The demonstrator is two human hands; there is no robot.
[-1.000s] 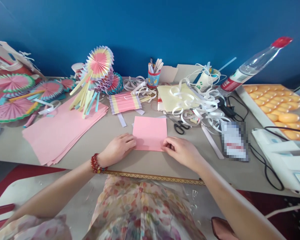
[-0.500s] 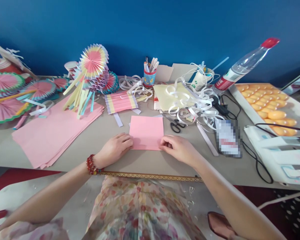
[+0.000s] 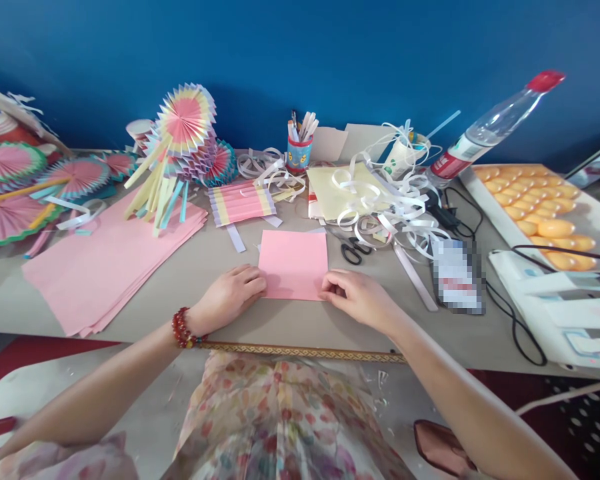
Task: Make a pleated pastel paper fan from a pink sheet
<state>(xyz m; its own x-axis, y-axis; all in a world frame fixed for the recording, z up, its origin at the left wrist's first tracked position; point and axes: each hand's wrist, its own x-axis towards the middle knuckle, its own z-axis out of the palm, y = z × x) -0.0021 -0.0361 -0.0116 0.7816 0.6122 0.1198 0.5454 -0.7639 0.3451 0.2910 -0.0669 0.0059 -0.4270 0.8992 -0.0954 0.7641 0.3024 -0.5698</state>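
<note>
Table bare along near edge; left hand, right hand fingers pinching corners of pink sheet.

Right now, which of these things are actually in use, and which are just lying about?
In use: pink sheet, left hand at its near-left corner, right hand pinching its near-right corner.
Lying about: scissors, pink paper stack, white paper strips, pen cup, bottle, folded fans.

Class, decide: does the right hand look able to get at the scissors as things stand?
Probably yes: the scissors lie just beyond the right hand, handles on bare table, though paper strips crowd the blades.
</note>
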